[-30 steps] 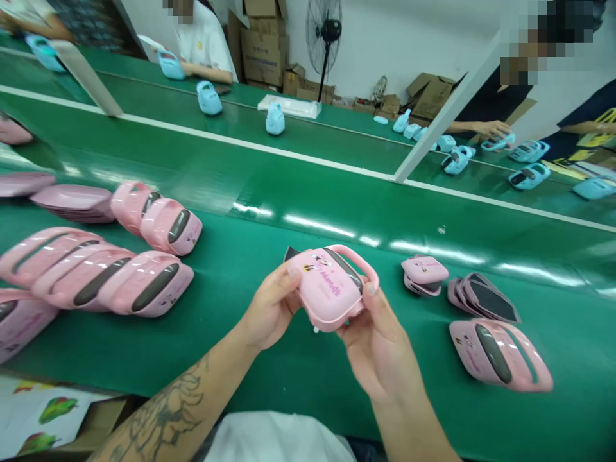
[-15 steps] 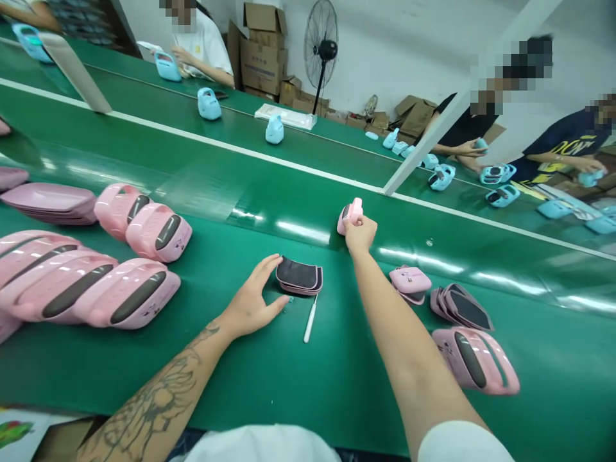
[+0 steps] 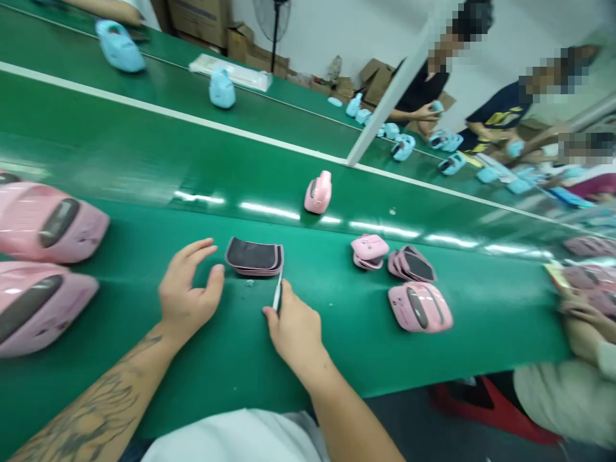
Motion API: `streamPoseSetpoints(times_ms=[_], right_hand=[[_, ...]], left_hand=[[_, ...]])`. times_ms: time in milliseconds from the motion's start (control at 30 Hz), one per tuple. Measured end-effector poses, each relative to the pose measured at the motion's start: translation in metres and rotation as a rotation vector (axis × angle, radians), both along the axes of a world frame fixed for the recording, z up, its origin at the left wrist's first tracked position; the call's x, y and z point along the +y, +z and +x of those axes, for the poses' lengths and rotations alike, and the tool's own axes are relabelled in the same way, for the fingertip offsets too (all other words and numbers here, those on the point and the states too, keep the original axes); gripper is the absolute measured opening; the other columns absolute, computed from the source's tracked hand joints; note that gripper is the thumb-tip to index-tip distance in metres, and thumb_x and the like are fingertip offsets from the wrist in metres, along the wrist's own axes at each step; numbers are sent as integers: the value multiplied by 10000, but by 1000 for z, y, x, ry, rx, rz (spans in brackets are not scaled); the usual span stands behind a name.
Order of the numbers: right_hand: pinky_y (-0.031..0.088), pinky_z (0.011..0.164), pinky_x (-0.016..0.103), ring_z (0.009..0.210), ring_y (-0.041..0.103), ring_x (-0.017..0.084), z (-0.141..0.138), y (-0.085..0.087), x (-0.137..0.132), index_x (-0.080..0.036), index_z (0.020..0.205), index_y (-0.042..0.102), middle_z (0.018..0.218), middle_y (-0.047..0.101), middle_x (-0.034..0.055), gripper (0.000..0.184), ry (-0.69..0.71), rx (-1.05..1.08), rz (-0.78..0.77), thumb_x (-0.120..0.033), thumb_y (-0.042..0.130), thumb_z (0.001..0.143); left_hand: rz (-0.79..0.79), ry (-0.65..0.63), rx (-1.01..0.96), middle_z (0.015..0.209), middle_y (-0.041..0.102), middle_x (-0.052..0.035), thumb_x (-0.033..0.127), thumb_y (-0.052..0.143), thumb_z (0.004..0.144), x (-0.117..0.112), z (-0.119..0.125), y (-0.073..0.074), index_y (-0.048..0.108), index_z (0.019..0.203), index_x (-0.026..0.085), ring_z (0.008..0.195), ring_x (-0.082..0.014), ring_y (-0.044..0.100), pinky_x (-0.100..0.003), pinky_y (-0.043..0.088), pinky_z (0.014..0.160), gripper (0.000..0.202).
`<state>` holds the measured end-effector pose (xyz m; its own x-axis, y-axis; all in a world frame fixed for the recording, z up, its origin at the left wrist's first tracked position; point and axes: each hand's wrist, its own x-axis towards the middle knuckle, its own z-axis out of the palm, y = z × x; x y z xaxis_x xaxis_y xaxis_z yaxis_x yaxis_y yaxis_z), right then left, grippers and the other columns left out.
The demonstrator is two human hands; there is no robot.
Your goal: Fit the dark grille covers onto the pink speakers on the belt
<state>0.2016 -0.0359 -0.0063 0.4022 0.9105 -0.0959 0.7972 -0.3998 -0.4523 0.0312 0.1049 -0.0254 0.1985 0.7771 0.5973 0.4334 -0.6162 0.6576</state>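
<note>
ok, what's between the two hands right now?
Head view: bare green belt between left hand and right hand, which pinches the stick, plus a few tiny specks. The dark stack sits beyond the gap, not in it.

I get a bright, even picture; light from above lays white glare streaks along the glossy green belt (image 3: 144, 160). Shadows under the left hand (image 3: 185, 292) and right hand (image 3: 294, 328) are soft. The centre is sharp, down to the white stick (image 3: 278, 292). The wide lens bends the belt's lines, and the pink housings (image 3: 48, 221) at the left edge smear into blur, as do the far co-workers (image 3: 500, 109).
</note>
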Motion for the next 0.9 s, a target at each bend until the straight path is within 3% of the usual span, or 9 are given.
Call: streamPoseSetpoints(times_ms=[100,200,367,467,567,633,700,800,900], right_hand=[[498,647,350,794,779,298,18,1,-4,-203,1384,673,960,819,101,473,2,-68,-44,-249,666,914],[540,705,361,884,768,291,46,5,-15,-217,1102,753,999,783,108,256,-65,-138,-17,-157,577,926],[583,905,424,1109,713,308,62,0,-49,-204,1215,733,1246,728,161,278,-3,-117,157,-285,532,1040],[572,910,444,992,711,300,60,-12,-70,-231,1104,774,1084,762,136,309,110,-10,239,-444,556,1054],[555,844,415,834,688,268,63,-21,-75,-249,884,764,848,745,102,397,108,87,261,-487,504,1066],[547,901,398,886,698,254,69,-23,-69,-245,867,752,869,759,107,452,48,131,278,-452,422,1095],[538,964,375,988,716,239,77,-25,-60,-231,958,767,986,788,114,460,-39,180,305,-423,378,1112],[534,976,366,1031,728,235,88,-25,-52,-215,1043,774,1058,800,109,415,-196,273,369,-442,430,1093],[553,798,323,838,724,207,91,-26,-49,-205,1019,769,879,783,61,432,-369,408,434,-481,440,1075]], left_hand=[[3,-70,-24,1489,692,120,339,721,946,-7,4,-5,719,1351,432,1331,-395,669,-652,467,1227,416],[-13,-137,-73,1496,669,196,363,738,917,-11,9,-12,719,1360,520,1353,-449,641,-687,428,1235,470],[115,-157,-61,1432,728,106,301,757,894,-8,7,-11,768,1272,439,1270,-409,705,-705,501,1182,402],[193,-239,29,1178,828,-29,248,774,857,-28,4,-5,804,1095,316,1094,-332,771,-584,612,1076,250],[178,-732,211,1001,822,-103,245,656,941,-78,22,-3,808,1073,283,921,-270,761,-447,654,892,205],[258,-1098,256,991,813,-109,177,607,975,-116,43,-1,801,1068,265,897,-242,735,-402,622,889,232],[395,-1327,266,1061,813,-116,133,601,984,-143,62,0,796,1075,242,923,-239,712,-386,584,884,240],[563,-1412,363,1212,789,-133,168,598,1017,-158,82,-1,788,1155,189,937,-241,675,-386,530,798,236],[640,-1345,501,1122,765,-148,194,593,1034,-160,93,-4,783,1139,132,859,-231,633,-390,460,698,226]])
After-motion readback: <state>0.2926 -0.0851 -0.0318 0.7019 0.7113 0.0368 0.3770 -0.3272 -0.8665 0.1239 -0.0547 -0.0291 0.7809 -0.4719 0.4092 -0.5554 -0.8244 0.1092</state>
